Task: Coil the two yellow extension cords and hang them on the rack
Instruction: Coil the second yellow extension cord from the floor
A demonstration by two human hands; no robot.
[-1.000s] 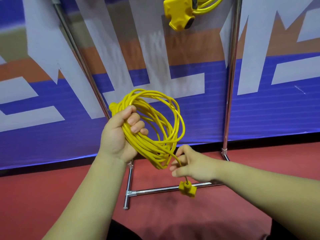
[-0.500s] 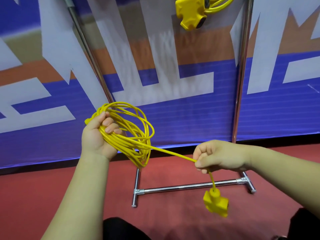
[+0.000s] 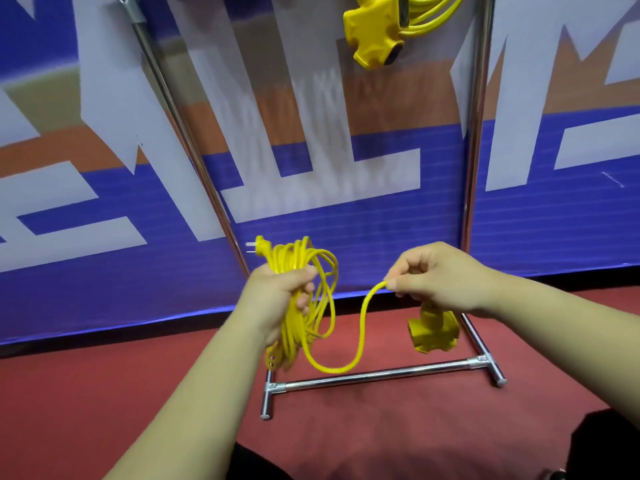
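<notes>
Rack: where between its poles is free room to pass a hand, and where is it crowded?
Free: the wide gap between the left pole and right pole, below the hung cord. Crowded: the top by the right pole, where that cord hangs, and low, around the coil.

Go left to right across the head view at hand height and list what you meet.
left hand gripping the coiled cord → slack loop → right hand pinching that loop's end. The socket block is left out because it hangs below the right hand.
</notes>
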